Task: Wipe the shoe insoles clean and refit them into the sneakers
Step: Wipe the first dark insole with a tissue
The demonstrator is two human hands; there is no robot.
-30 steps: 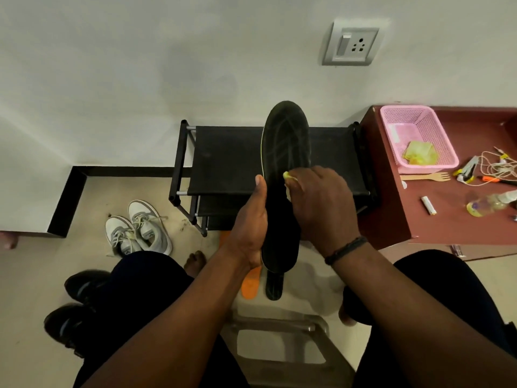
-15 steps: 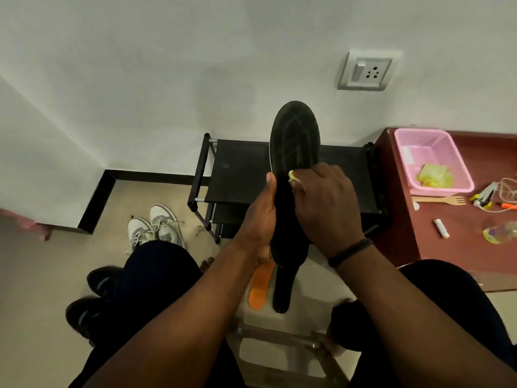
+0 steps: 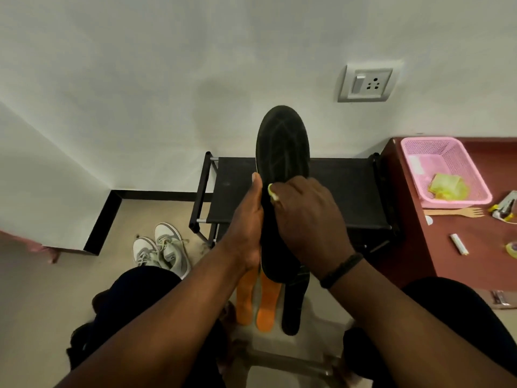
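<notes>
Above the black shoe rack (image 3: 344, 191), black insole (image 3: 282, 147) stood upright, left hand (image 3: 246, 228) gripped its edge, right hand (image 3: 305, 222) pinched yellow wipe (image 3: 270, 191) against it, orange insoles (image 3: 258, 303) on floor w/ grey sneakers (image 3: 163, 250) nearby, pink basket (image 3: 444, 169) on desk (image 3: 481, 247).

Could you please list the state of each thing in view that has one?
Black insole: held upright, being wiped.
Left hand: grips the insole's edge.
Right hand: presses a yellow wipe on it.
Orange insoles: on the floor.
Grey sneakers: on the floor, laced.
Pink basket: holds yellow wipes.
</notes>
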